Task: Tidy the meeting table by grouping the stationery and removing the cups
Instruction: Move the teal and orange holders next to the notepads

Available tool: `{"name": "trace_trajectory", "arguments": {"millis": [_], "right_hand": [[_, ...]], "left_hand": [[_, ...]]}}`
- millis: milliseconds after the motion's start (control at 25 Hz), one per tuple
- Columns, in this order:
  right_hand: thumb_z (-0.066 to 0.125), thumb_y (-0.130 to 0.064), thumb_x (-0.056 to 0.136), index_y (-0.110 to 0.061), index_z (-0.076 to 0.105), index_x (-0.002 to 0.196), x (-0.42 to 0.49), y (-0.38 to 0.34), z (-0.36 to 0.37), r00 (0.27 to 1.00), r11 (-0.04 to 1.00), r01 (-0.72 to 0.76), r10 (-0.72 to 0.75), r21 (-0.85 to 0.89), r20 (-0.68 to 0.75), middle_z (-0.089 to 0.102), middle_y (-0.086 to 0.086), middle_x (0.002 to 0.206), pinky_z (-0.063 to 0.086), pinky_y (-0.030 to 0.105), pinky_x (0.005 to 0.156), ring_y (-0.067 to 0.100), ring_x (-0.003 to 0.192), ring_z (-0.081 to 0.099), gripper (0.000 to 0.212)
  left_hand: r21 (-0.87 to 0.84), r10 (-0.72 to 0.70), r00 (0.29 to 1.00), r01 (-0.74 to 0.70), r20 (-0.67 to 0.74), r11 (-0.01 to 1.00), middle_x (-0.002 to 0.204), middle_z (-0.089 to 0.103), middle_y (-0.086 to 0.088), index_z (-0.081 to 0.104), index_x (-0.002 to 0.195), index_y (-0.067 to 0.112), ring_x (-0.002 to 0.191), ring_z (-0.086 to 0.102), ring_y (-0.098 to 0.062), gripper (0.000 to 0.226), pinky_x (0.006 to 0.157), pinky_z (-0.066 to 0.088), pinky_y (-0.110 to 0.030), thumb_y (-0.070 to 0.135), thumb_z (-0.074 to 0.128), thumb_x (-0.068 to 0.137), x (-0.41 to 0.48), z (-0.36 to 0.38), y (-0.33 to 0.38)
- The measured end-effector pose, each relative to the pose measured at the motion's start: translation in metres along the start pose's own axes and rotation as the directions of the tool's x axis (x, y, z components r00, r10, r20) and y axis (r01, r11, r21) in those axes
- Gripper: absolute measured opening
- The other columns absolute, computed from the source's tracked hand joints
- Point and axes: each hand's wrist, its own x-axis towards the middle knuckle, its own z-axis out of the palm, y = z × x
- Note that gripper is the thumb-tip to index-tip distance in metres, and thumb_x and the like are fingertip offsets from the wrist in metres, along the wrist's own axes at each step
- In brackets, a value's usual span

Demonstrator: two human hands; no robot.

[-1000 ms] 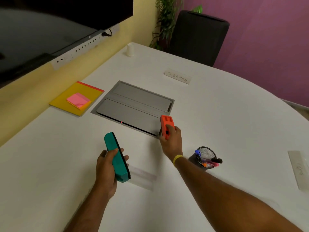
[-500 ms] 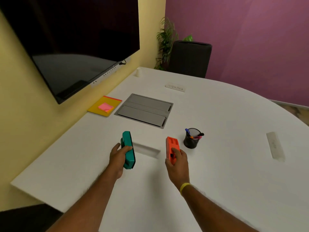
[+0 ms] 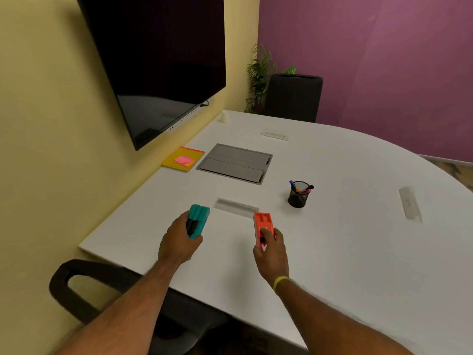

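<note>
1. The black chair arm point(image 3: 76, 290) is at the lower left, below the near edge of the white surface point(image 3: 345, 252).
2. The dark wall screen point(image 3: 158, 60) hangs on the yellow wall, above the left side of the surface.
3. The yellow notepad point(image 3: 171, 162) lies flat at the wall edge. The pink sticky notes point(image 3: 184, 160) lie on top of it.
4. The left hand point(image 3: 178, 242) grips the teal block point(image 3: 199, 219). Its fingers are curled round the near end of the block. Black parts show on the upper face of the block. It cannot be determined whether the block touches the surface.
5. The grey hatch point(image 3: 235, 163) is set flush into the surface, just beside the notepad.
6. The small white container point(image 3: 224, 116) stands upright at the far wall edge.
7. The clear strip point(image 3: 236, 206) lies between the 2 blocks, slightly beyond them.
8. The right hand point(image 3: 271, 252) grips the orange block point(image 3: 263, 226). The thumb presses on the top face and the fingers wrap round the near end. The yellow band point(image 3: 280, 283) sits on the right wrist.
9. The white name card point(image 3: 274, 135) lies beyond the hatch.
10. The plant point(image 3: 258, 73) and the black chair back point(image 3: 294, 96) stand behind the far edge.
11. The black mesh pen pot point(image 3: 298, 198) stands upright, right of the orange block and apart from it. Pens stand inside it.
12. The second clear strip point(image 3: 409, 203) lies well apart, at the far right.
</note>
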Motion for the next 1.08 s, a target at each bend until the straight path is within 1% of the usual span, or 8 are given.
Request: {"name": "trace_trajectory", "arguments": {"millis": [160, 240, 360, 440, 560, 720, 920, 1080], "right_hand": [[0.062, -0.021, 0.091, -0.022, 0.046, 0.137, -0.023, -0.040, 0.029, 0.998, 0.997, 0.062, -0.062, -0.052, -0.004, 0.038, 0.008, 0.143, 0.053, 0.039, 0.096, 0.029, 0.118, 0.053, 0.048], [0.061, -0.018, 0.090, -0.021, 0.049, 0.134, -0.029, -0.070, 0.048, 0.997, 0.997, 0.071, -0.072, -0.039, -0.024, 0.042, 0.009, 0.139, 0.051, 0.037, 0.093, 0.031, 0.114, 0.055, 0.045], [0.061, -0.016, 0.091, -0.018, 0.051, 0.135, -0.037, -0.130, 0.083, 0.995, 0.998, 0.044, -0.040, 0.034, -0.089, 0.044, 0.012, 0.138, 0.046, 0.034, 0.097, 0.031, 0.116, 0.054, 0.045], [0.062, -0.015, 0.091, -0.016, 0.051, 0.136, -0.042, -0.168, 0.105, 0.991, 0.997, 0.045, -0.037, 0.056, -0.129, 0.045, 0.013, 0.138, 0.046, 0.034, 0.099, 0.030, 0.118, 0.055, 0.046], [0.064, -0.014, 0.090, -0.013, 0.051, 0.135, -0.044, -0.213, 0.130, 0.984, 0.997, 0.055, -0.046, 0.049, -0.171, 0.046, 0.015, 0.138, 0.047, 0.038, 0.102, 0.032, 0.118, 0.055, 0.047], [0.067, -0.017, 0.090, -0.011, 0.050, 0.136, -0.036, -0.236, 0.151, 0.980, 0.998, 0.021, -0.009, 0.059, -0.198, 0.048, 0.014, 0.139, 0.048, 0.039, 0.104, 0.029, 0.119, 0.055, 0.049], [0.065, -0.016, 0.089, -0.015, 0.051, 0.134, 0.009, -0.228, 0.193, 0.987, 1.000, -0.013, 0.013, 0.001, -0.163, 0.048, 0.012, 0.137, 0.048, 0.035, 0.097, 0.030, 0.116, 0.056, 0.047], [0.064, -0.016, 0.087, -0.014, 0.054, 0.130, 0.067, -0.227, 0.245, 0.990, 0.998, -0.060, 0.064, 0.036, -0.122, 0.049, 0.013, 0.132, 0.050, 0.039, 0.095, 0.032, 0.110, 0.057, 0.044]], "left_hand": [[0.123, 0.096, 0.994, -0.103, 0.061, 0.987, 0.138, 0.055, -0.001, 0.040, 0.145, 0.019, 0.118, 0.058, -0.020, 0.072, 0.092, 0.047, -0.028, 0.027, 0.075, 0.083, -0.013, -0.047, -0.032], [0.169, 0.171, 0.984, -0.177, 0.047, 0.970, 0.139, 0.054, -0.003, 0.040, 0.144, 0.017, 0.117, 0.058, -0.022, 0.070, 0.092, 0.049, -0.032, 0.028, 0.073, 0.084, -0.010, -0.080, -0.051], [0.233, 0.291, 0.956, -0.292, 0.039, 0.928, 0.139, 0.053, -0.007, 0.042, 0.142, 0.014, 0.115, 0.059, -0.028, 0.067, 0.092, 0.051, -0.042, 0.030, 0.071, 0.085, 0.005, -0.140, -0.084], [0.249, 0.321, 0.947, -0.317, 0.026, 0.915, 0.139, 0.052, -0.008, 0.041, 0.142, 0.014, 0.116, 0.058, -0.029, 0.067, 0.092, 0.051, -0.041, 0.031, 0.071, 0.085, 0.015, -0.178, -0.104], [0.248, 0.332, 0.943, -0.326, 0.019, 0.912, 0.140, 0.051, -0.007, 0.041, 0.143, 0.015, 0.117, 0.058, -0.026, 0.066, 0.088, 0.050, -0.037, 0.033, 0.070, 0.087, 0.028, -0.221, -0.132], [0.222, 0.343, 0.939, -0.343, 0.041, 0.913, 0.138, 0.052, -0.008, 0.045, 0.140, 0.014, 0.118, 0.058, -0.026, 0.062, 0.089, 0.052, -0.036, 0.033, 0.070, 0.087, 0.052, -0.249, -0.159], [0.153, 0.300, 0.952, -0.306, 0.062, 0.940, 0.136, 0.053, -0.008, 0.046, 0.139, 0.014, 0.115, 0.059, -0.025, 0.061, 0.087, 0.050, -0.033, 0.032, 0.071, 0.087, 0.101, -0.245, -0.187], [0.117, 0.270, 0.960, -0.277, 0.068, 0.954, 0.134, 0.054, -0.004, 0.047, 0.137, 0.016, 0.105, 0.059, -0.018, 0.059, 0.081, 0.051, -0.028, 0.031, 0.072, 0.086, 0.141, -0.230, -0.220]]}}
